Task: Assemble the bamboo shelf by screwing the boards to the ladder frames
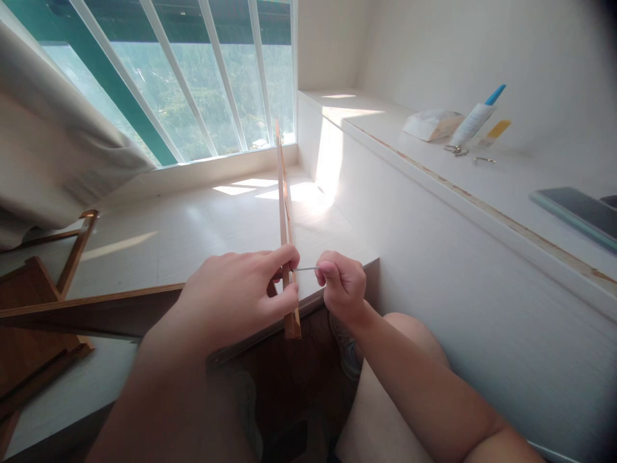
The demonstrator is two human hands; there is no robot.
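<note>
One slat (282, 193) upright, pin (304, 268) crosswise.

Sunlight through the barred window (193, 77) patches the pale floor (193, 222) below it; curtain (48, 148) to its left, white ledge (414, 161) right.

Here's the left hand (241, 292), just left of the wooden slat (284, 212): bare, and the forearm (164, 386) behind it is bare all the way to the picture's bottom edge. Over to the right of the slat is the right hand (343, 286), bare too, with short nails on the fingertips (328, 267) and the arm uncovered up to the elbow. Under that arm there's a bare knee (409, 334). Just below the slat's lower end sits a grey shoe (348, 354), half hidden by the wrist. Down and left of the slat is a second shoe (247, 402), dim and blurred.
</note>
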